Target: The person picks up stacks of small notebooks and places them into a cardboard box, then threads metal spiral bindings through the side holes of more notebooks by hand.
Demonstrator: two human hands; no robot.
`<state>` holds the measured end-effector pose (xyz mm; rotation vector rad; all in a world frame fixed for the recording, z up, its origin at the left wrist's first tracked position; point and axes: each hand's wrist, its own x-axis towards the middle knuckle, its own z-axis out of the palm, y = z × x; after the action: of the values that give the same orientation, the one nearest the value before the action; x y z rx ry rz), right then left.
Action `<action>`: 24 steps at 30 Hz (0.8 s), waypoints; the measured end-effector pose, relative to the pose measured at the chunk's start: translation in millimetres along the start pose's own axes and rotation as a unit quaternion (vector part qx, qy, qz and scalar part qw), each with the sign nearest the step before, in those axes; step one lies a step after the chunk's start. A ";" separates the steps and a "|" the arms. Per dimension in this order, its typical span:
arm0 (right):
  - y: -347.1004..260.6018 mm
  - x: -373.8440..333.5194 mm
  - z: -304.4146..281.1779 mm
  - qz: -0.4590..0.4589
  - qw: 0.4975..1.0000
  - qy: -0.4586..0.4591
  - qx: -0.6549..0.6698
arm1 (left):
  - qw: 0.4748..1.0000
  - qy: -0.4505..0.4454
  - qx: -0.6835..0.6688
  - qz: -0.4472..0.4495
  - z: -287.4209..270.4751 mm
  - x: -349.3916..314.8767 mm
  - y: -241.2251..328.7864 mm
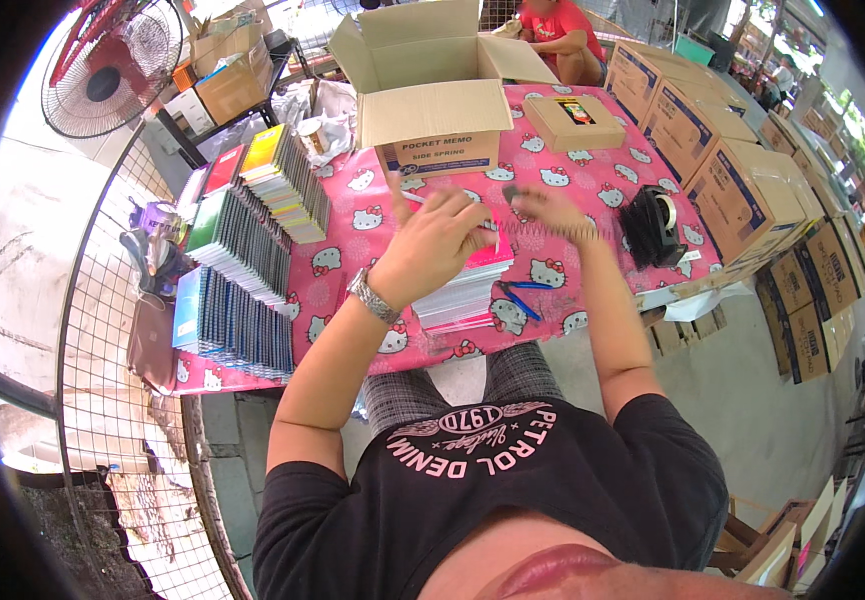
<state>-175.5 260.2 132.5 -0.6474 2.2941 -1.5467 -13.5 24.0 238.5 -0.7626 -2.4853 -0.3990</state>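
My left hand [438,243], with a watch on its wrist, is closed in a pinch on a small notepad with a pink edge [499,240], above the stack of notepads [461,298]. A thin dark spiral binding coil [543,232] stretches from the pad's edge to the right, across my right wrist. My right hand [553,212] is just over the coil, its fingers smeared by motion. Something small and dark shows at its fingertips; I cannot make out what. Blue-handled pliers [521,300] lie right of the stack.
Rows of bound notebooks [238,250] stand on the left. An open carton [443,125] and a flat brown box [575,124] are at the back. Black coils [641,225] lie beside a tape dispenser [669,235]. Closed cartons [748,195] line the right; a person [565,35] sits beyond.
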 end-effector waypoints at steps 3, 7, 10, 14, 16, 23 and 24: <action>-96.9 -24.5 -19.9 -0.173 0.945 -0.173 0.216 | 0.995 0.043 0.050 -0.070 8.8 0.2 -1.5; -128.3 -30.4 -25.8 -0.120 0.967 -0.226 0.000 | 0.993 -0.014 0.029 -0.116 3.9 9.0 -2.5; -144.2 -40.1 -26.3 -0.166 0.915 -0.296 0.217 | 0.992 -0.012 0.027 -0.125 2.8 11.0 0.1; -121.7 -28.5 -29.0 -0.163 0.967 -0.194 0.037 | 0.991 -0.010 0.016 -0.134 0.5 14.9 -0.8; -127.5 -28.9 -24.2 -0.152 0.965 -0.214 0.012 | 0.990 -0.011 0.001 -0.138 2.4 10.9 -1.6; -151.5 -38.8 -20.8 -0.178 0.946 -0.263 0.061 | 0.989 -0.010 -0.034 -0.141 0.3 14.6 -1.9; -149.1 -36.6 -20.1 -0.173 0.961 -0.211 -0.045 | 0.990 0.000 -0.041 -0.134 -0.9 16.0 -1.1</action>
<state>-124.3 247.5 278.1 -1.3214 2.0057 -1.2795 -25.2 29.7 247.9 -0.4594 -2.5919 -0.5994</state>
